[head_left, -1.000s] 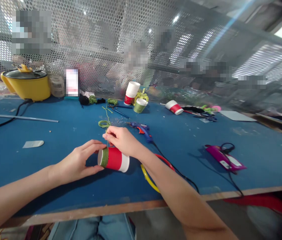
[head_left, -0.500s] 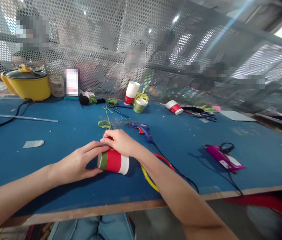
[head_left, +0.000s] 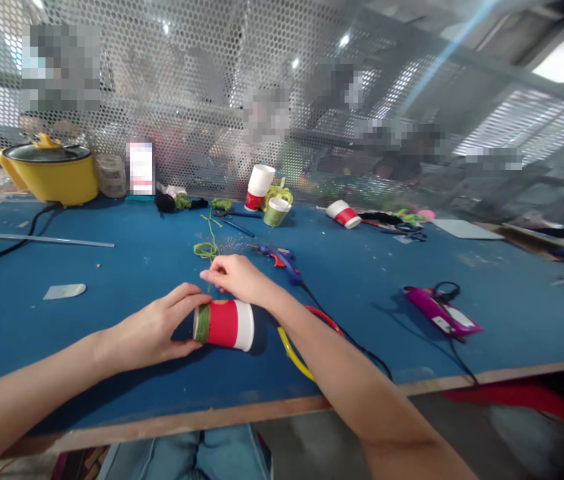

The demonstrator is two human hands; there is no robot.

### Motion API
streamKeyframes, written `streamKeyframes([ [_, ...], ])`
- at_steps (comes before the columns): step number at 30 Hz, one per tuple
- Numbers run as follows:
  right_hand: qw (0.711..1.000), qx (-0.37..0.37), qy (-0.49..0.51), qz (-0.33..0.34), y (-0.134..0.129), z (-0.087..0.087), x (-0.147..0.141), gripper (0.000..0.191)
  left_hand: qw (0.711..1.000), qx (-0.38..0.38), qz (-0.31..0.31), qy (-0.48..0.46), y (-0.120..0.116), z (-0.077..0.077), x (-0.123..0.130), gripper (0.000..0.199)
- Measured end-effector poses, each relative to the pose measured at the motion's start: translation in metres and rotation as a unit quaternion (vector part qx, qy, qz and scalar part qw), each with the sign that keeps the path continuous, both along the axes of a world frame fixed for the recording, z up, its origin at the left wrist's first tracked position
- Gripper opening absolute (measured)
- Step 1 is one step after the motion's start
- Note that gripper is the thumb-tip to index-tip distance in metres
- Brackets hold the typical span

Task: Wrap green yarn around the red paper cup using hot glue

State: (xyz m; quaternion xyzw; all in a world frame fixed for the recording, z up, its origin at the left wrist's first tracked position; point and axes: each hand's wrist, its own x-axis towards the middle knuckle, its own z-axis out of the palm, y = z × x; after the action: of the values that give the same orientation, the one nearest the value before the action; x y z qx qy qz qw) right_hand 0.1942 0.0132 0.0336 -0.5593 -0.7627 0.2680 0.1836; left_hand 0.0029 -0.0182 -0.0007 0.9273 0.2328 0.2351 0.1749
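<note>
A red and white paper cup lies on its side, with a band of green yarn wound around one end. My left hand grips that end between thumb and fingers. Just above the cup, my right hand pinches the green yarn strand, its fingertips apart from the cup. From there the strand runs back to a loose green yarn coil on the blue table. A blue glue gun lies beyond my right wrist, its cord passing under my forearm.
At the back stand a yellow electric pot, a jar, a phone, stacked paper cups and a green-wrapped cup. Another cup lies tipped over. A purple pouch sits at the right. Yellow tubing lies under my right forearm.
My right hand has lifted slightly off the cup, drawing the yarn strand away from it. My left hand keeps its hold on the cup. The view has shifted a little.
</note>
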Motion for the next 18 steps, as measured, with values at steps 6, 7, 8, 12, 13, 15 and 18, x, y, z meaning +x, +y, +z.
streamKeyframes([
  [6,0.973,0.103,-0.027,-0.206,0.012,0.024,0.059,0.028,1.000,0.009,0.017,-0.016,0.004,-0.001,-0.002,0.046],
  [7,0.961,0.115,-0.052,-0.245,0.013,0.027,0.072,0.027,1.000,0.013,0.018,-0.019,0.005,-0.001,-0.002,0.045],
  [8,0.946,0.119,-0.094,-0.288,0.013,0.029,0.085,0.025,1.000,0.016,0.018,-0.020,0.006,-0.001,-0.003,0.045],
  [12,0.932,0.061,-0.156,-0.321,0.011,0.018,0.117,0.016,0.999,0.033,0.022,-0.024,0.009,-0.003,-0.003,0.046],
  [13,0.933,0.041,-0.162,-0.319,0.011,0.011,0.120,0.015,0.999,0.037,0.023,-0.023,0.010,-0.003,-0.003,0.046],
  [15,0.933,0.020,-0.163,-0.321,0.012,-0.003,0.122,0.014,0.999,0.041,0.024,-0.020,0.011,-0.004,-0.003,0.046],
  [18,0.929,0.029,-0.141,-0.340,0.015,-0.016,0.120,0.009,0.998,0.046,0.028,-0.022,0.013,-0.004,-0.004,0.044],
])
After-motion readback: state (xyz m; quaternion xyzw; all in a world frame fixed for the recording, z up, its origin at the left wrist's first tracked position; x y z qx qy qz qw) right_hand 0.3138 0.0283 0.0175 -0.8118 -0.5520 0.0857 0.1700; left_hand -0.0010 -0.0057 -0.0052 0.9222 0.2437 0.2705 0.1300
